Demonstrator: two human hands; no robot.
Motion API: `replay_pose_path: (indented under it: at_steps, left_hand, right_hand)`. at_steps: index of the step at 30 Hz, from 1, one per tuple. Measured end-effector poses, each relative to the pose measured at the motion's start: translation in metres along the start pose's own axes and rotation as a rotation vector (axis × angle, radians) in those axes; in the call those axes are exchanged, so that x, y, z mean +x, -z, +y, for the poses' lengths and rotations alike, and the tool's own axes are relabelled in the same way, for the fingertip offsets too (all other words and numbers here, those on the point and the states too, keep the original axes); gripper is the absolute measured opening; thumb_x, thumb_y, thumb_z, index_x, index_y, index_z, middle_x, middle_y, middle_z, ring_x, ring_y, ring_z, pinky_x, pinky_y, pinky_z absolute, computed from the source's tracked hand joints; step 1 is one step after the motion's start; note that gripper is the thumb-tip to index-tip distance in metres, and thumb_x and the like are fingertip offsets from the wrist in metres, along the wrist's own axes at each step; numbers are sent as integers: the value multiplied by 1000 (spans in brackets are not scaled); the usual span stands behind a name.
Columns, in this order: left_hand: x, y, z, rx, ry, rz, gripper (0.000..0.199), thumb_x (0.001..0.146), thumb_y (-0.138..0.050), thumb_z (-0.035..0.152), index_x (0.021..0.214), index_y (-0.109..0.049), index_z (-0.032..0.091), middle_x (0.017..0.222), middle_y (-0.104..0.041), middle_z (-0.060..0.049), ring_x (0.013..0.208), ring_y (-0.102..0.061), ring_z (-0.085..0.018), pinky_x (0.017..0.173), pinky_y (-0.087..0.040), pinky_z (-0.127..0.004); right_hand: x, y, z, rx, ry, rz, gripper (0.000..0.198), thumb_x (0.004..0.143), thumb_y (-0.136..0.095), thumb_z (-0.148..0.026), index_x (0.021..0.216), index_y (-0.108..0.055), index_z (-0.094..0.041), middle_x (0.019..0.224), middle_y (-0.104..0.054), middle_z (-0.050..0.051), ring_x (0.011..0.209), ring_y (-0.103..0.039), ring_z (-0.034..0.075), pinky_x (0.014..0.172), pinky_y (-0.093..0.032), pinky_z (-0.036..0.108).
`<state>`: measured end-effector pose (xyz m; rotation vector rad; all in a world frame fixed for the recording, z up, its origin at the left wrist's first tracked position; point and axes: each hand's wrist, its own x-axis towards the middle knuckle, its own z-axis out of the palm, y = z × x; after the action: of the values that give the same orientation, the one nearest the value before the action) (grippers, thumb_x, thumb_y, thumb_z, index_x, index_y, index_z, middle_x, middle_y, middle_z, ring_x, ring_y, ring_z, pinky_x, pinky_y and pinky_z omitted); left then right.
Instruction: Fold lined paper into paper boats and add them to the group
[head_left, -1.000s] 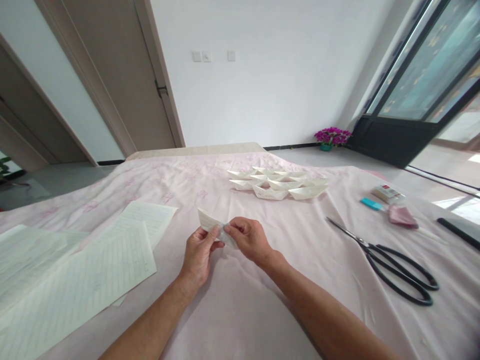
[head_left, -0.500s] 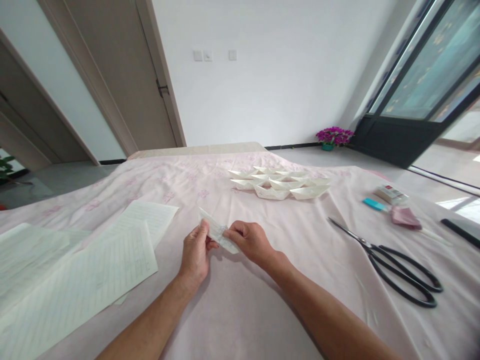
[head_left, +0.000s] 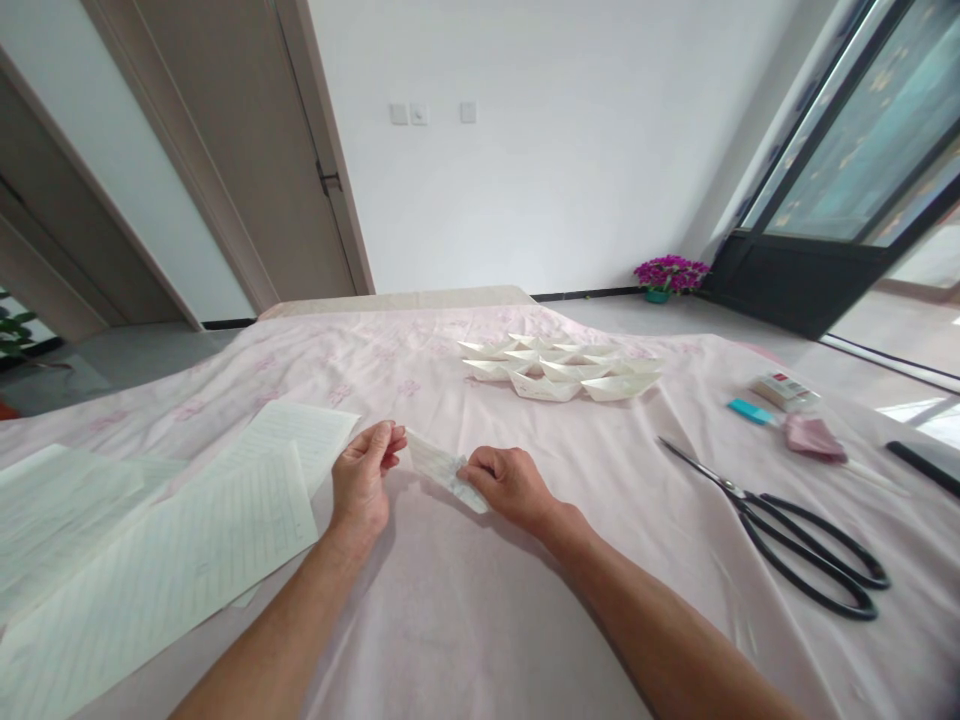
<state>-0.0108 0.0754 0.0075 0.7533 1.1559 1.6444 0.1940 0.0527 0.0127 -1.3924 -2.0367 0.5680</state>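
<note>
A small strip of folded, lined paper (head_left: 435, 468) slants between my two hands, just above the pink sheet. My right hand (head_left: 511, 487) pinches its right part between thumb and bent fingers, where the paper looks greyish and crumpled. At the strip's left end is my left hand (head_left: 365, 475), thumb and fingers pressed together; whether they grip its edge cannot be made out. Beyond the hands, several folded paper boats (head_left: 551, 368) stand close together in rows. To the left lie loose lined sheets (head_left: 195, 545), overlapping one another.
Black-handled scissors (head_left: 750, 500) lie partly open on the right. Past them are a blue item (head_left: 748, 411), a small packet (head_left: 784, 390), a pink cloth-like piece (head_left: 814, 438) and a black bar (head_left: 924, 466). The pink floral sheet (head_left: 450, 620) has wrinkles.
My left hand has slid leftward along the folded paper to its end, uncovering more of it. The right hand and paper have shifted slightly right.
</note>
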Motion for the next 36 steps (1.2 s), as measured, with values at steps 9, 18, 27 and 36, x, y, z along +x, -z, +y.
replay_pose_path:
  at_steps: [9,18,27,36]
  left_hand:
    - [-22,-1,-5,302,209,-539,46,68,-78,51,85,-73,9,68,-71,-8,56,-57,-12,49,-40,-20]
    - [-29,-2,-11,419,22,-420,42,74,-72,51,75,-73,8,55,-68,-6,45,-49,-9,44,-35,-21]
    - [-20,-8,-7,-56,155,-72,35,60,-86,39,73,-73,9,68,-74,-7,62,-70,-16,49,-52,-18]
    - [-48,-22,-16,-170,273,-251,35,71,-81,37,91,-73,9,91,-77,-10,77,-73,-17,56,-58,-18]
  right_hand:
    - [3,1,3,67,6,-11,28,90,-56,-36,70,-63,-19,59,-55,-4,56,-47,9,54,-25,22]
    - [5,4,9,-44,67,73,48,89,-57,-46,53,-46,-16,51,-34,-6,51,-28,7,52,-16,25]
    - [4,-3,19,570,-130,419,48,93,-41,-54,64,-57,-18,53,-40,-4,52,-38,11,52,-31,23]
    - [3,-28,-28,981,-18,196,41,78,-64,-55,71,-69,-15,55,-55,0,55,-47,13,54,-38,24]
